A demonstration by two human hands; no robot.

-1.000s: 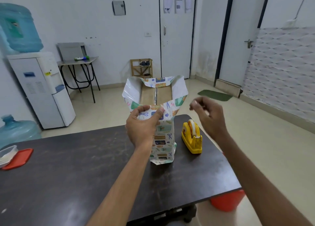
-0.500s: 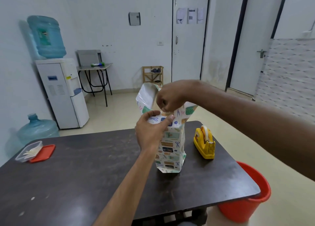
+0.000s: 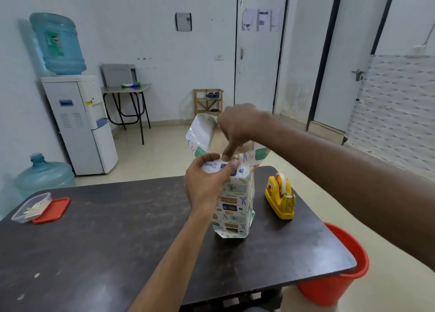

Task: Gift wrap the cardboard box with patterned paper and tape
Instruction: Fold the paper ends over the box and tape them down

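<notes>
A cardboard box wrapped in patterned paper [image 3: 234,208] stands upright on the dark table [image 3: 117,236]. Loose paper flaps [image 3: 201,132] stick up around its open top end. My left hand [image 3: 207,182] grips the near top edge, holding a folded flap down with thumb and fingers. My right hand [image 3: 237,128] is above the top end, fingers curled, its index finger pressing down on the fold beside my left thumb. Whether it holds tape I cannot tell. A yellow tape dispenser [image 3: 281,200] sits on the table to the right of the box.
A clear plastic container [image 3: 31,207] and its red lid [image 3: 53,210] lie at the table's left edge. A red bucket [image 3: 336,276] stands on the floor by the right front corner. A water dispenser [image 3: 80,121] and a bottle [image 3: 43,175] stand behind.
My right hand moved from beside the box, up near the dispenser, over to the top end and now presses down on the fold. The left hand kept its grip. The view shifted.
</notes>
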